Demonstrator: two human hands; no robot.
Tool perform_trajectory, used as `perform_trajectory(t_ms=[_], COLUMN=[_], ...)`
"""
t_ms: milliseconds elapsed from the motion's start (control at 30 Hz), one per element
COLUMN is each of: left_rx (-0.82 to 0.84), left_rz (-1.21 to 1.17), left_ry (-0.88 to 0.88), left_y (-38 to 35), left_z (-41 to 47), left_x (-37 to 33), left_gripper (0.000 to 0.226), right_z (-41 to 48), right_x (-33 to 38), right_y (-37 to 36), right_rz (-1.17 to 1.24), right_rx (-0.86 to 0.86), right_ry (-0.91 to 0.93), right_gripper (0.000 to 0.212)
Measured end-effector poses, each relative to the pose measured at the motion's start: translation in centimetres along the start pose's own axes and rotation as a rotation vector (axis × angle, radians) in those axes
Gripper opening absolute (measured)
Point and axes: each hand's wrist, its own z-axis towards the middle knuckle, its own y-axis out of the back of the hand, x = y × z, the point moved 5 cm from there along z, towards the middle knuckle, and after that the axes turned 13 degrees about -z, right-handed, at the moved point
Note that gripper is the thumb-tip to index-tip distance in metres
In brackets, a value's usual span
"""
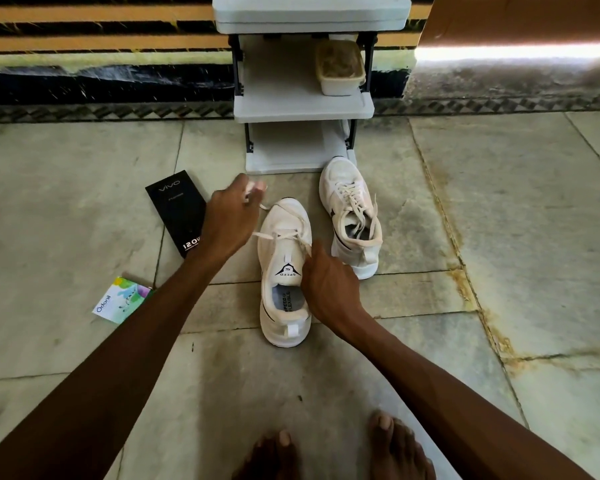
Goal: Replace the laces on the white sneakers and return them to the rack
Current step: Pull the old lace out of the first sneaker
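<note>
Left hand (pixel 231 220) pinching lace (pixel 277 233) left of sneaker (pixel 286 258) toe, right hand (pixel 329 285) beside tongue, grip unclear

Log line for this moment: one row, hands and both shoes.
left hand: pinches lace end | right hand: at eyelets of near sneaker, grip unclear | far sneaker: laced, on floor by rack

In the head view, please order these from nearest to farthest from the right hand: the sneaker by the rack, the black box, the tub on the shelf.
1. sneaker by the rack, just right of the right hand.
2. black box, on the left.
3. tub, ahead on the rack shelf.
</note>
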Motion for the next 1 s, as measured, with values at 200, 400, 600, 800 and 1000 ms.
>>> perform_trajectory(t_ms=[200, 400, 600, 800, 1000], left_rx=[0.378, 0.405, 0.495, 0.45, 0.294], left_rz=[0.281, 0.68, 0.712, 0.432, 0.06], left_ry=[-0.232, 0.136, 0.195, 0.166, 0.354], left_y=[-2.8, -0.7, -1.0, -4.2, -2.9], left_z=[-1.2, -1.6, -4.3, -5.6, -5.2], left_x=[0.8, 1.4, -0.8, -1.5, 0.9], left_gripper=[0.03, 0.058, 0.082, 0.062, 0.039], right_z=[-0.2, 0.0, -0.3, 1.0, 1.7], right_x=[-0.7, -1.4, -2.0, -1.6, -2.2], right_y=[0.1, 0.7, 1.8, 2.6, 2.8], right_rz=[0.046, 0.017, -0.058, 0.002, 0.154], right_rx=[-0.013, 0.012, 0.029, -0.003, 0.048], right_ry=[-0.006, -0.059, -0.023, 0.02, 0.039], right_gripper=[0.025, 0.03, 0.023, 0.032, 0.05])
